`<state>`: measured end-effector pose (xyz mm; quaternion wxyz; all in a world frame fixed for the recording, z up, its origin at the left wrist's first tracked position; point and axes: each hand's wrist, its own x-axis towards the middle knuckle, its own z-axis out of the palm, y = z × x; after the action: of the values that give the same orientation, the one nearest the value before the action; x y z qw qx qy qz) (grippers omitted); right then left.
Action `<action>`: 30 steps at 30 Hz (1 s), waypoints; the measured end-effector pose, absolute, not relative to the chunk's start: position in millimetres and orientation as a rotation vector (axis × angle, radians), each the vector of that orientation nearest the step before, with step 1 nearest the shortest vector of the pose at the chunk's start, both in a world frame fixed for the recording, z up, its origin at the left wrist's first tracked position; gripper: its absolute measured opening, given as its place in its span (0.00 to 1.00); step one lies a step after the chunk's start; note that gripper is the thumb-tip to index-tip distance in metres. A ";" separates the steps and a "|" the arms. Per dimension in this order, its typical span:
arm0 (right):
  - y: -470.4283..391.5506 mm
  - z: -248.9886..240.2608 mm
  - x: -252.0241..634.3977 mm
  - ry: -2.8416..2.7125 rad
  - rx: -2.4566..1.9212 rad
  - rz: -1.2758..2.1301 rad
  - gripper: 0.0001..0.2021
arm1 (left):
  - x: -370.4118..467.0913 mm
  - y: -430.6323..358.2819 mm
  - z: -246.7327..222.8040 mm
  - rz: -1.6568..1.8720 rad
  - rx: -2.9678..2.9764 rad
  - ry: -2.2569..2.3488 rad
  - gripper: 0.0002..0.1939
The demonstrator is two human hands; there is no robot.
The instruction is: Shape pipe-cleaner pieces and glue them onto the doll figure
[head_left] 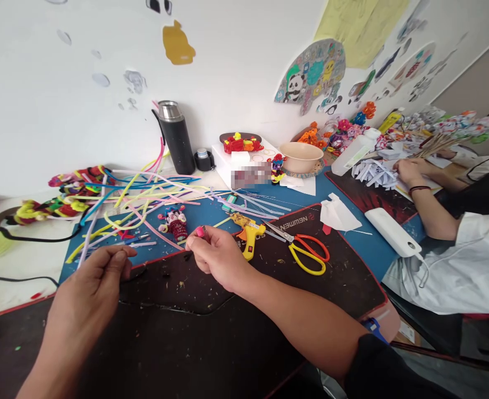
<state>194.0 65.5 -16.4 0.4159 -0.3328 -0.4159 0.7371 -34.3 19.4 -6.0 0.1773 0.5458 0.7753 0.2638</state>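
- The right hand is closed in a pinch, thumb against forefinger, on a small pink piece.
- The left hand has its fingers bent and thumb drawn in to them; whether it grips anything thin, I cannot tell.
- The pink piece is bright, with a darker spot at its top; the fingers cover the rest. It is held above the dark mat.
- Its visible end pokes up past the thumb; too little shows to tell its long axis.
- Just beyond stands a small maroon figure. Right of it lie a yellow glue gun and scissors, blades aimed up and left.
- Coloured fuzzy stems spread across the blue tabletop.
- Behind are a black flask, a tan bowl and a white wall with cutouts.
- At right sits a co-worker in white.
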 end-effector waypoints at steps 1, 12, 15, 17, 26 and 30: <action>65.7 -15.8 194.1 -1.033 -0.838 1.848 0.16 | -34.9 19.3 -6.9 0.738 1.542 2.182 0.15; 65.7 -10.7 196.9 -0.986 -0.871 1.844 0.17 | -26.7 17.6 -2.0 0.682 1.644 2.171 0.18; 65.2 -12.5 196.7 -0.989 -0.859 1.836 0.18 | -26.5 18.1 0.2 0.664 1.680 2.130 0.18; 65.2 -12.9 196.4 -0.979 -0.848 1.848 0.20 | -28.4 18.3 -0.7 0.654 1.711 2.069 0.19; 66.6 -11.7 195.9 -0.949 -0.863 1.927 0.26 | -39.5 17.8 -33.8 0.685 2.013 1.734 0.16; 64.8 -13.1 196.3 -1.006 -0.803 1.956 0.20 | -40.5 17.6 -44.1 0.682 2.106 1.711 0.14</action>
<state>196.3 64.8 -13.1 0.3894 -0.3157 -0.3957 0.7695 -40.5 17.6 -44.1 0.1712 0.7416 0.6025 0.2403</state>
